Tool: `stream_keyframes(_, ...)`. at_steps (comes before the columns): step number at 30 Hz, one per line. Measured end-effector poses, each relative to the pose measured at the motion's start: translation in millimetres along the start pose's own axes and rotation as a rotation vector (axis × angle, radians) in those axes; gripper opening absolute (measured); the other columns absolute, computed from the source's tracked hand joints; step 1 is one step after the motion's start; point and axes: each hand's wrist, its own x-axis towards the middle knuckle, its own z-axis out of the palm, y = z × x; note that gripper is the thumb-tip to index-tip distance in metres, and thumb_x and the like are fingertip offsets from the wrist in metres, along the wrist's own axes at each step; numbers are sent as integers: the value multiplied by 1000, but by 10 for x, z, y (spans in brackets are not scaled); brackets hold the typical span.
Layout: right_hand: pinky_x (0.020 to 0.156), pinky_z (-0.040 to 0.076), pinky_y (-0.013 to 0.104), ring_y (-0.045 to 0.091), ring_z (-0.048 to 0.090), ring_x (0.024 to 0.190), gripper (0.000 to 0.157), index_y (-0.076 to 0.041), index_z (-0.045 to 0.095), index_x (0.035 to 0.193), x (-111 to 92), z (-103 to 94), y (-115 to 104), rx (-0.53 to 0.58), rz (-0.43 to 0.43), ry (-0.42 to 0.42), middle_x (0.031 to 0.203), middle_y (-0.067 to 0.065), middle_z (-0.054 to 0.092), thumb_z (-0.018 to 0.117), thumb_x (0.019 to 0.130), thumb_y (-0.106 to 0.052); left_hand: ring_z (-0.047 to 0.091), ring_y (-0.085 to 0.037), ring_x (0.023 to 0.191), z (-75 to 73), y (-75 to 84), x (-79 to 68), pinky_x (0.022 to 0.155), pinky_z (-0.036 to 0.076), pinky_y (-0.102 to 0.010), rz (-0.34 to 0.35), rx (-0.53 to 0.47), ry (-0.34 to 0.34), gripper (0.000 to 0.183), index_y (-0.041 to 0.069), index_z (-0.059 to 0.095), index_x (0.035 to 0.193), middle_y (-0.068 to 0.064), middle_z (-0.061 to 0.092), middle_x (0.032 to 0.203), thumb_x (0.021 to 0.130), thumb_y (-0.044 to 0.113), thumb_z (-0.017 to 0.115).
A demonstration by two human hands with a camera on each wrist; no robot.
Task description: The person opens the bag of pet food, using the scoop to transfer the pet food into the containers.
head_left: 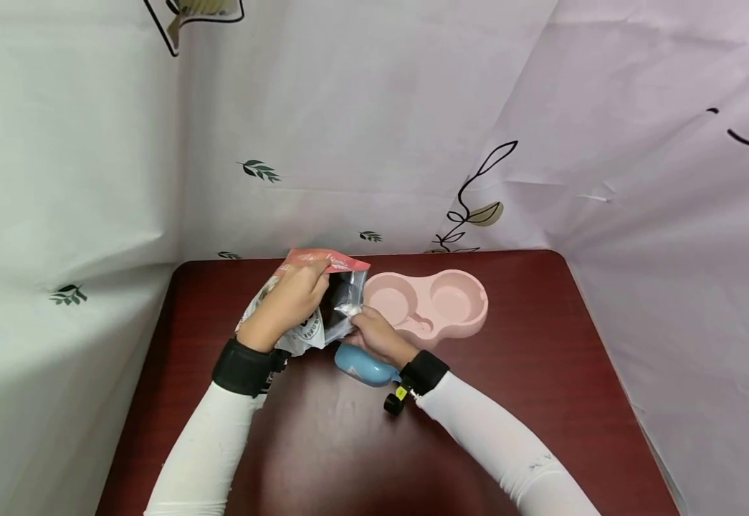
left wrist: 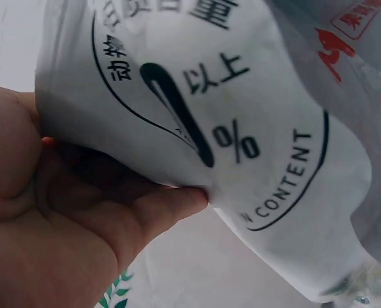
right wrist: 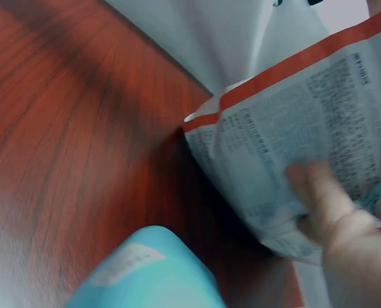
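A white and red pet food bag (head_left: 312,326), printed with text and a cat's face, is tilted with its mouth open toward the right, showing a dark inside. My left hand (head_left: 292,297) grips its upper rim; in the left wrist view, that hand's thumb and fingers (left wrist: 171,208) hold the white printed side. At the mouth's right edge, my right hand (head_left: 377,335) pinches the clear-looking film. Its fingers (right wrist: 322,192) lie against the text-covered side in the right wrist view. Below the right hand, a blue rounded object (head_left: 364,364) lies on the table; its kind is unclear.
A pink double bowl (head_left: 422,283) with two round wells stands just right of the bag. The dark red wooden table (head_left: 529,401) has a light patterned cloth (head_left: 361,129) hanging behind it and at both sides.
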Motion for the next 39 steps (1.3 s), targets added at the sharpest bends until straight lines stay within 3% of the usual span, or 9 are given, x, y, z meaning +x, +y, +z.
stream_keyframes(4, 99, 54, 50, 35, 67, 117, 42, 15, 50, 141, -141, -119, -54, -307, 25, 95, 130, 36, 62, 34, 106, -3, 64, -29, 119, 89, 70, -23, 100, 52, -48, 4, -13, -19, 44, -4, 56, 143, -21, 62, 140, 105, 14, 43)
stream_keyframes(8, 89, 58, 52, 33, 77, 94, 33, 15, 63, 119, -288, -277, -132, -497, 30, 98, 105, 30, 73, 40, 107, -7, 67, -26, 101, 186, 135, -27, 88, 55, -46, 27, 9, 4, 39, -4, 62, 136, -22, 69, 125, 103, 12, 46)
stream_keyframes(13, 81, 62, 43, 32, 76, 89, 28, 10, 63, 119, -505, -433, -220, -672, -17, 79, 104, 25, 73, 45, 106, -8, 63, -23, 84, 232, 174, -18, 76, 53, -41, 25, 24, 17, 34, -2, 67, 127, -17, 72, 100, 103, 12, 48)
stream_keyframes(17, 69, 54, 25, 12, 64, 73, 17, -4, 70, 105, -754, -590, -186, -1024, -173, 96, 86, 8, 71, 54, 103, -9, 55, -21, 72, 214, 171, -5, 68, 47, -37, 14, 25, 26, 25, 3, 70, 110, -10, 60, 79, 102, 12, 48)
stream_keyframes(20, 65, 46, 23, 4, 53, 69, 2, -10, 66, 95, -954, -724, -76, -1284, -288, 107, 78, -3, 61, 65, 96, -11, 52, -21, 69, 182, 164, 3, 65, 45, -36, 2, 23, 28, 23, 5, 70, 104, -6, 51, 71, 102, 13, 49)
stream_keyframes(26, 66, 44, 29, 12, 46, 75, 38, -7, 59, 101, -1224, -883, 230, -1624, -254, 74, 87, -1, 51, 84, 82, -29, 56, -23, 75, 121, 121, 4, 70, 47, -37, -4, 16, 23, 33, 1, 70, 123, -13, 66, 88, 103, 16, 50)
stream_keyframes(30, 64, 41, 30, 15, 43, 75, 43, -8, 55, 101, -1222, -906, 416, -1739, -274, 25, 86, -1, 45, 86, 81, -29, 57, -24, 75, 100, 89, 7, 69, 46, -38, 7, 15, 34, 36, 0, 68, 130, -18, 71, 97, 103, 15, 51)
stream_keyframes(36, 68, 40, 30, 16, 40, 73, 30, -3, 56, 101, -1154, -910, 552, -1770, -509, 12, 86, 3, 46, 78, 82, -6, 56, -24, 76, 88, 74, 21, 72, 46, -37, 24, 7, 38, 36, -1, 68, 131, -19, 71, 101, 104, 15, 50)
stream_keyframes(39, 71, 42, 32, 18, 42, 75, 28, -2, 56, 103, -1138, -913, 540, -1750, -553, -13, 87, 5, 48, 74, 81, -3, 53, -23, 71, 77, 71, 9, 68, 45, -37, 14, -2, 31, 38, -2, 66, 133, -17, 67, 89, 104, 15, 49)
